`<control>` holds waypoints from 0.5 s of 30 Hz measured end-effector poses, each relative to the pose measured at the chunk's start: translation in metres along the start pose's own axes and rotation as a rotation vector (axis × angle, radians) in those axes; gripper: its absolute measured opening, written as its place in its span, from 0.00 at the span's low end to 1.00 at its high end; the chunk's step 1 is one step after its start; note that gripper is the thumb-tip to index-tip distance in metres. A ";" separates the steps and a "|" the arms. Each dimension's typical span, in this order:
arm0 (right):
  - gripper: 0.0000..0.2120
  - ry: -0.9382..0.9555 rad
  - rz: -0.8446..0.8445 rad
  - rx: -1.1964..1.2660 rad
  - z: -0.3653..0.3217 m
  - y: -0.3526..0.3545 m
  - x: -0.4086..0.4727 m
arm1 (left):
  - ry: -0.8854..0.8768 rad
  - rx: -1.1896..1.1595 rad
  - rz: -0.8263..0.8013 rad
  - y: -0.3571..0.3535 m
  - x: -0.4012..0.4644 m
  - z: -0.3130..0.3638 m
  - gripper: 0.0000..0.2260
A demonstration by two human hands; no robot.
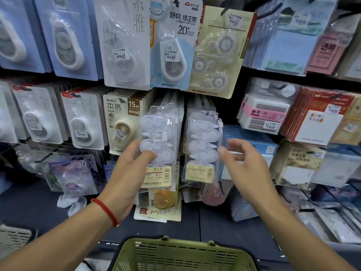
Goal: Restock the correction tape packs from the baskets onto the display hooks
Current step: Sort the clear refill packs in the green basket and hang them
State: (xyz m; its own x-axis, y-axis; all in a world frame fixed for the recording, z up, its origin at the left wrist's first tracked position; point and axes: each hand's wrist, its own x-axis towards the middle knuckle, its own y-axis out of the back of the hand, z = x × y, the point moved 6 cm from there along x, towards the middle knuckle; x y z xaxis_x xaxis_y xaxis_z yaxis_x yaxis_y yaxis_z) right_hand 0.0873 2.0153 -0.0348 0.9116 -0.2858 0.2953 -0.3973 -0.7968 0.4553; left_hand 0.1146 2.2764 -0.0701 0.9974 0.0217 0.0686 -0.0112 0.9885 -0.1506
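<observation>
Left hand (130, 169) gripping clear correction tape pack (159, 145), right hand (247, 163) released just beside hanging pack (203, 149)

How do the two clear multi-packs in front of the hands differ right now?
The left pack is gripped by the left hand; the right pack hangs free, the right hand beside it with loose fingers. The left pack shows a price sticker; the right pack shows none. Both hold stacked white tapes above a yellow label.
</observation>
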 end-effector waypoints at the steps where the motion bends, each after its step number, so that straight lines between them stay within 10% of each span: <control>1: 0.15 0.060 -0.004 -0.090 -0.004 -0.002 -0.002 | -0.021 0.019 -0.024 -0.002 -0.001 0.000 0.09; 7: 0.05 0.093 -0.382 0.132 -0.004 -0.047 -0.021 | -0.066 0.035 -0.323 -0.031 -0.010 -0.004 0.17; 15: 0.07 -0.037 -0.177 0.422 0.006 -0.030 -0.012 | -0.033 0.101 -0.325 -0.033 -0.007 -0.013 0.25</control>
State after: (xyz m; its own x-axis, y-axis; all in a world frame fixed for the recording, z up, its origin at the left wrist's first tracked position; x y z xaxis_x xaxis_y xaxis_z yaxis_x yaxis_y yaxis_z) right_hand 0.0886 2.0394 -0.0572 0.9677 -0.1385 0.2105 -0.1646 -0.9800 0.1117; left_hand 0.1089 2.2418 -0.0781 0.9473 -0.2934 0.1288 0.2979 0.9544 -0.0173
